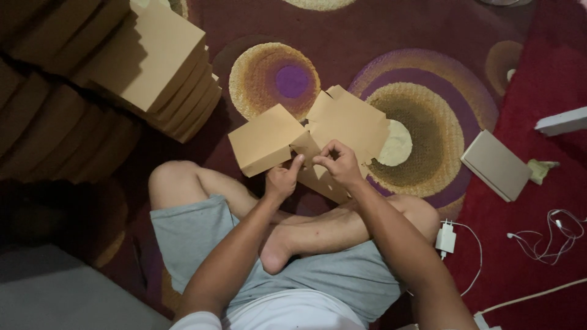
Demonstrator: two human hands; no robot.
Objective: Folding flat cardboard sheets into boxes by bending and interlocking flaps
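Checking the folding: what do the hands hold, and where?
Both hands, left hand and right hand, pinch the flat brown cardboard box at its middle flap, near the fold.

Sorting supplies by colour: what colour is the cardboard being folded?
Plain tan-brown, seen in the head view: the cardboard box.

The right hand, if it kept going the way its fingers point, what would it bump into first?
The right hand points left toward the left hand. It would likely first meet the cardboard flap pinched between them, then the left thumb, though depth is unclear.
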